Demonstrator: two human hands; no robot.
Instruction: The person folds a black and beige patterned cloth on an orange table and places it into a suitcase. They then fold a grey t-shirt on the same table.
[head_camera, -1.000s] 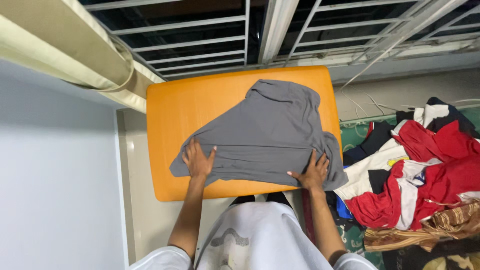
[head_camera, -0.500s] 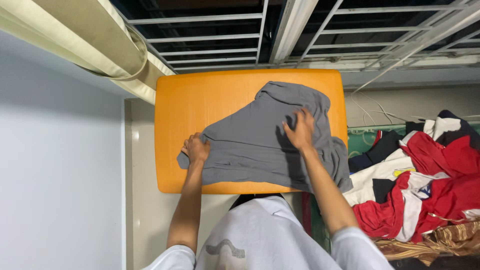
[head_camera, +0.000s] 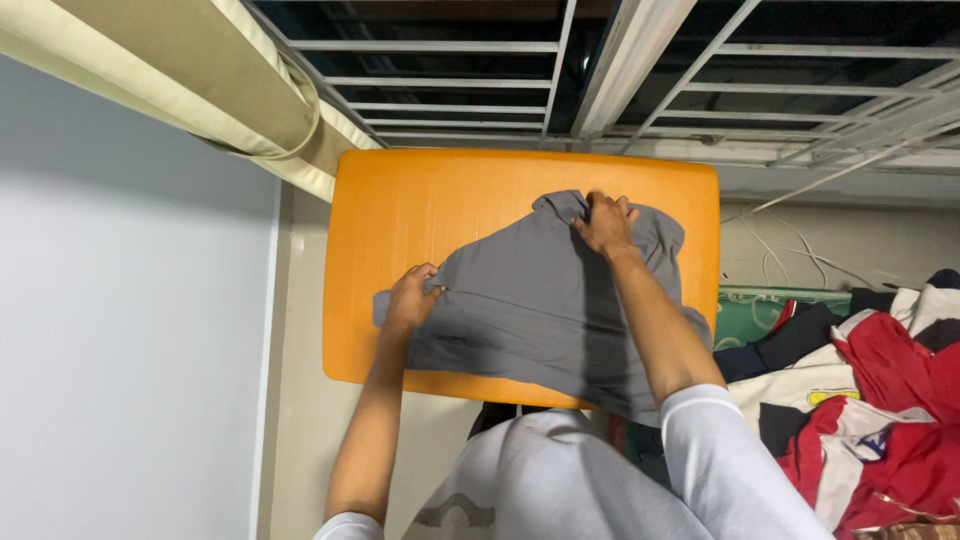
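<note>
1. Since half a second ago, the right hand has travelled from the middle of the grey garment to its far edge, and the left hand has stayed at the garment's left edge.
2. Right hand: the arm extends across the cloth, and the fingers are curled over a raised fold at the far edge, grasping the fabric there. The fold stands slightly proud of the surface just left of the knuckles.
3. Left hand: the fingers are bent inward and pinch a corner of cloth at the left edge. A short flap of fabric lies to the left of the hand, flat on the board.
4. Grey garment: it lies spread on the orange table, covering the centre and right portion. Its near-right part hangs over the near edge of the table, beside the person's white sleeve.
5. Orange table: the left third and the far-left corner are uncovered.
6. Surroundings: a pile of clothes in red, white and dark colours lies to the right of the table, apart from the garment. A metal window grille runs beyond the far edge, and a cream curtain hangs at the far left. A pale wall fills the left side.
</note>
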